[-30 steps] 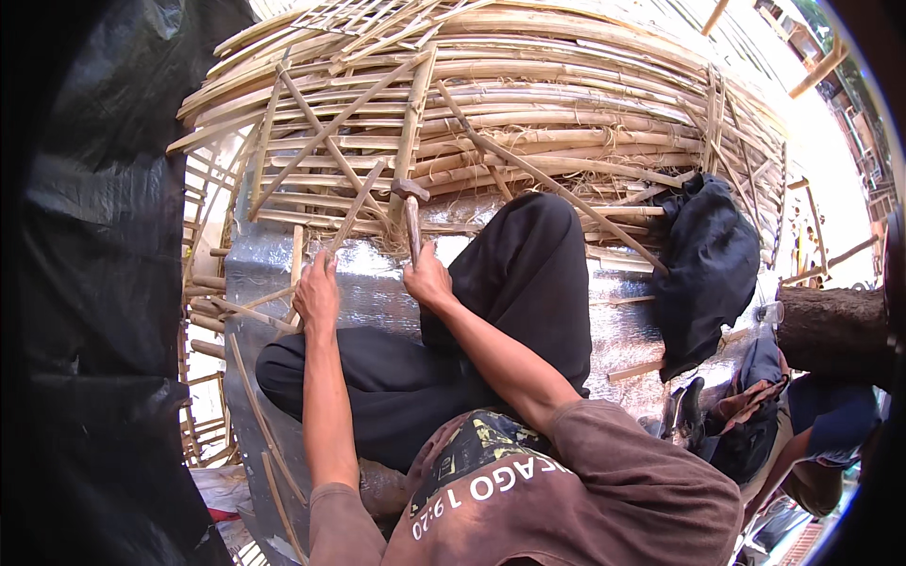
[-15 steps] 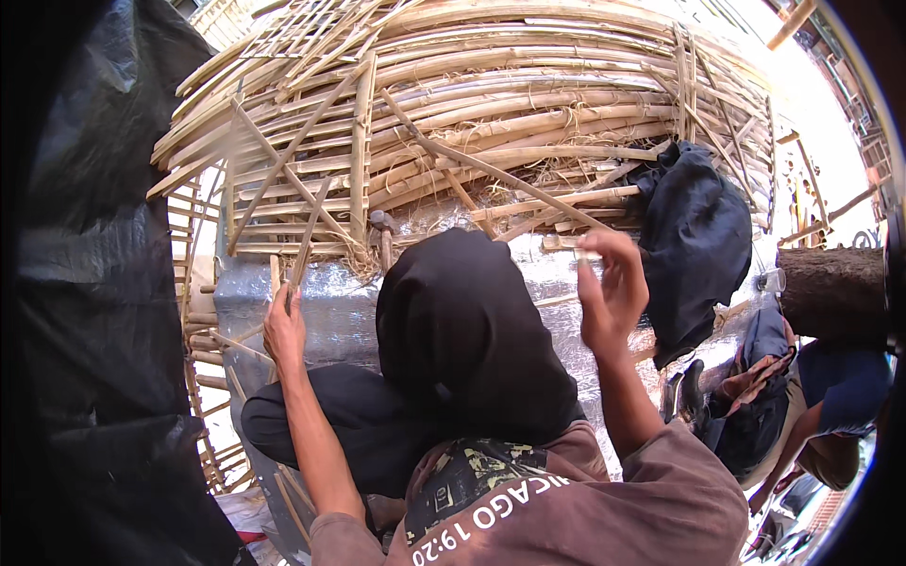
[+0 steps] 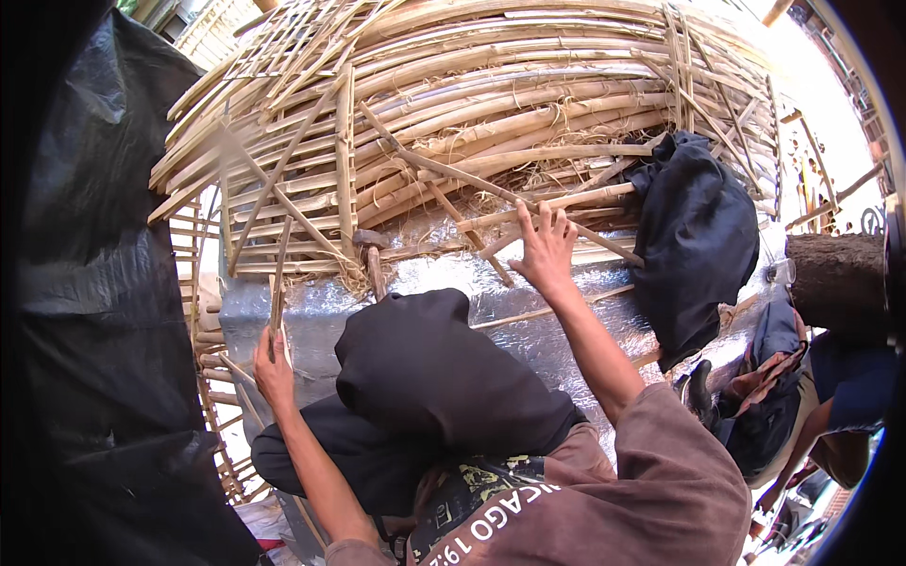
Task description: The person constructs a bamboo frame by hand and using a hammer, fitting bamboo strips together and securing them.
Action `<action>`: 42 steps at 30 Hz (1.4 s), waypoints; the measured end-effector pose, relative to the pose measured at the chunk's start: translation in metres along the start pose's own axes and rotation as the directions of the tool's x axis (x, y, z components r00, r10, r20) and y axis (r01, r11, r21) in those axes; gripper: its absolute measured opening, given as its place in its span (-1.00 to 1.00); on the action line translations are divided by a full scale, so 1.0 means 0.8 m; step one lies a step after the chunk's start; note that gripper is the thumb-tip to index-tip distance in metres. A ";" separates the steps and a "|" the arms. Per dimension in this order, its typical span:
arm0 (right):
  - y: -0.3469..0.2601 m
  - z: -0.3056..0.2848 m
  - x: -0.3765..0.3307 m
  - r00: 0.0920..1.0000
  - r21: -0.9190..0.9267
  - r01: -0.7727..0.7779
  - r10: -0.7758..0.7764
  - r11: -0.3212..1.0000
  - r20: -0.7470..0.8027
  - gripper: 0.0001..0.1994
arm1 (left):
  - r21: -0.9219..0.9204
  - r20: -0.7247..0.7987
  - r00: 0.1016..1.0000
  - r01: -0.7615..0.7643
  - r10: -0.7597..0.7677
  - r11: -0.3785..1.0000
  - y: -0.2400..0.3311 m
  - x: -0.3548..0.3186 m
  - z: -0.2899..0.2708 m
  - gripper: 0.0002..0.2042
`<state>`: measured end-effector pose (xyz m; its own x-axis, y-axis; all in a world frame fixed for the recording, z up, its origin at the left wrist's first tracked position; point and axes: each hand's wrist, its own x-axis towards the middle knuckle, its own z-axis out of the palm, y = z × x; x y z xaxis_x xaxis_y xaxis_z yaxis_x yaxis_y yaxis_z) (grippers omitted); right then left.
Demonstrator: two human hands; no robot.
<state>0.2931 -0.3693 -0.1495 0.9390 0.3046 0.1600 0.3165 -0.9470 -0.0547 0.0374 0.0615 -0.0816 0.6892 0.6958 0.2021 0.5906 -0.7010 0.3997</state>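
Observation:
My left hand (image 3: 273,370) is closed around thin bamboo strips (image 3: 280,283), which stand upward from its fingers beside my bent leg. Ahead and to the right, my right hand (image 3: 545,253) is open with its fingers spread. Its fingertips lie over a long slanting bamboo stick (image 3: 453,172), where other pieces cross; whether they touch it I cannot tell. A hammer (image 3: 375,269) lies between the hands, its head toward the bamboo lattice panel (image 3: 345,165).
A large stack of split bamboo poles (image 3: 510,71) spans the far side. Dark cloth (image 3: 703,226) lies at right, near a log (image 3: 835,283). Black sheeting (image 3: 104,311) hangs at left. Shiny silver sheeting (image 3: 434,269) covers the work surface. Another person (image 3: 849,387) is at far right.
My right hand has reached forward and left, its fingers spreading over the bamboo. The left hand has come slightly nearer, still holding the strips. My covered knee has shifted left and lower.

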 end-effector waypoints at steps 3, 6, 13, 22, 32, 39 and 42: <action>0.038 0.016 0.023 0.992 0.158 0.052 -0.033 0.986 -0.118 -0.15 | -0.022 0.040 0.999 0.027 -0.026 0.999 0.014 -0.001 -0.003 -0.58; 0.058 0.018 0.035 0.995 0.183 0.089 -0.081 0.979 -0.053 -0.30 | -0.079 0.095 0.994 0.066 -0.058 0.995 0.021 -0.002 -0.008 -0.58; 0.070 -0.069 0.079 0.995 0.389 -0.015 0.051 0.921 -0.080 -0.50 | -0.050 0.019 0.999 0.036 -0.035 0.998 0.012 -0.002 -0.013 -0.58; 0.133 -0.226 0.292 0.863 0.229 -0.254 0.327 0.940 -0.384 -0.27 | -0.021 0.110 0.990 0.093 -0.090 0.995 0.035 -0.006 -0.020 -0.54; 0.039 -0.028 -0.038 0.544 0.357 0.618 -0.708 0.701 0.451 -0.37 | -0.167 0.045 0.999 0.037 -0.030 0.985 0.015 0.000 -0.014 -0.54; 0.078 0.041 -0.109 0.785 0.226 0.547 -0.588 0.806 0.193 -0.76 | -0.093 0.048 0.998 0.046 -0.042 0.995 0.009 -0.001 -0.009 -0.54; 0.093 0.030 -0.061 0.840 0.162 0.539 -0.541 0.827 -0.037 -0.83 | -0.103 0.003 1.000 0.023 -0.023 0.994 0.012 0.002 -0.010 -0.54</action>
<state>0.2744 -0.4519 -0.1852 0.6129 0.7643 0.2007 0.7896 -0.6021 -0.1182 0.0407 0.0566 -0.0703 0.6768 0.7113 0.1898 0.5602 -0.6649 0.4940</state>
